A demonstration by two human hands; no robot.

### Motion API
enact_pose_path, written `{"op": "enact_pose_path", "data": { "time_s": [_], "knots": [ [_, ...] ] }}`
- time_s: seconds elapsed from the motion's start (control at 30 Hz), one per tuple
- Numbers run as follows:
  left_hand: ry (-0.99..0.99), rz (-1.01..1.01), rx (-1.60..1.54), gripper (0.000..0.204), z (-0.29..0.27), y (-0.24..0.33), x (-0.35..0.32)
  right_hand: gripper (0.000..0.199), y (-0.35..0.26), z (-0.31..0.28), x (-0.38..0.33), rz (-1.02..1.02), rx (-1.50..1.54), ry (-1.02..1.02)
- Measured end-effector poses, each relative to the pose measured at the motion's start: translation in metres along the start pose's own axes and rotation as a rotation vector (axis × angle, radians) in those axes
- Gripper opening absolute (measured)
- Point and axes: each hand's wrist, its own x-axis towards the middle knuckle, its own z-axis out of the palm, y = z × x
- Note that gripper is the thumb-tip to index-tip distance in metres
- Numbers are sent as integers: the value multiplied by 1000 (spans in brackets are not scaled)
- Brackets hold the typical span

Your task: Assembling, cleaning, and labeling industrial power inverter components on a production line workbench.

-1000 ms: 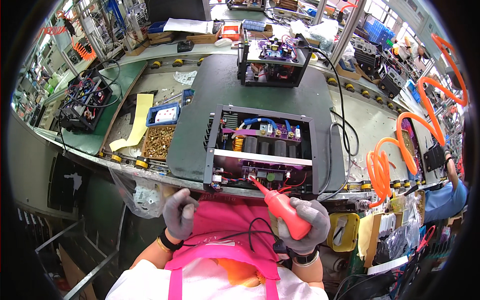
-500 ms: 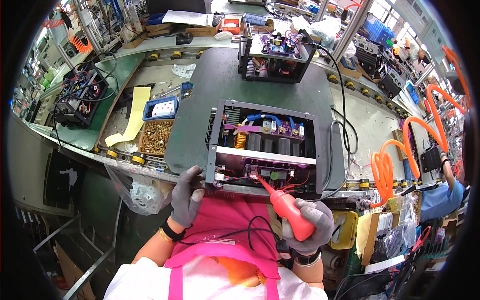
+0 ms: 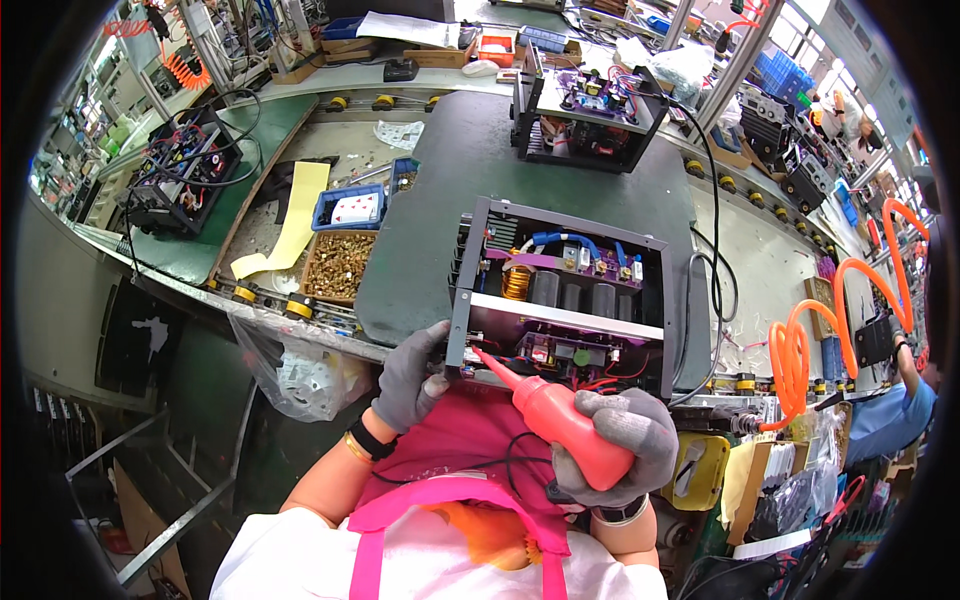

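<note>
An open metal chassis (image 3: 565, 290) full of circuit boards, black capacitors, a copper coil and coloured wires sits on a dark mat (image 3: 440, 200) at the bench's near edge. My right hand (image 3: 625, 435), in a grey glove, grips a red squeeze bottle (image 3: 560, 420) whose long nozzle points into the chassis's near left corner. My left hand (image 3: 415, 375), also in a grey glove, holds the chassis's near left corner beside the nozzle tip.
A second open chassis (image 3: 590, 105) stands farther back on the mat. Left of the mat lie a tray of brass screws (image 3: 340, 265), a blue bin (image 3: 350, 208) and yellow paper (image 3: 295, 220). Orange coiled hoses (image 3: 810, 340) hang at right, near another person's sleeve (image 3: 890, 420).
My left hand has risen from my lap to the chassis's near left corner. The red bottle's nozzle has swung left toward that same corner.
</note>
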Motion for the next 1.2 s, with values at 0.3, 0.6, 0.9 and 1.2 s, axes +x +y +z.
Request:
{"op": "enact_pose_path", "data": {
  "time_s": [0.3, 0.6, 0.9, 1.2],
  "knots": [
    [-32, 2, 23, 77, -2, -7, 2, 49, -4, 0, -1, 70, 40, 16],
    [25, 141, 149, 72, 1, -10, 10, 44, -3, -1, -4, -95, -71, -59],
    [-3, -70, -51, 34, -20, 43, 89, 53, 28, 6, -10, -244, -79, 156],
    [-104, -227, 7, 54, -32, 53, 111, 58, 59, 31, 12, -224, -61, 90]
  ]
}}
